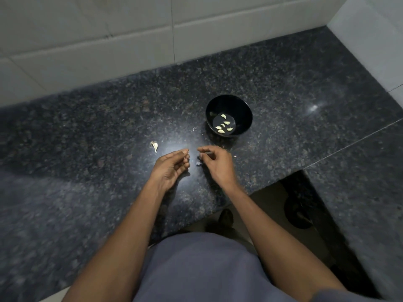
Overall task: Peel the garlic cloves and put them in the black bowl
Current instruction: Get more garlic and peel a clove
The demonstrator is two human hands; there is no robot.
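The black bowl (243, 110) stands on the dark granite counter and holds several peeled pale garlic cloves (224, 125). One unpeeled garlic clove (154, 145) lies on the counter, left of my hands. My left hand (172, 167) hovers low over the counter with its fingers curled; thumb and forefinger pinch a small garlic clove that is mostly hidden. My right hand (216, 163) is just to the right of it, a little short of the bowl. It pinches a thin grey strip of garlic peel (207, 153). Small bits of peel (198, 163) lie between the hands.
The granite counter (87, 131) runs along a white tiled wall (109, 46) and turns the corner at the right. Its front edge has a cut-out by my right forearm, with the floor and a dark round object (298, 214) below.
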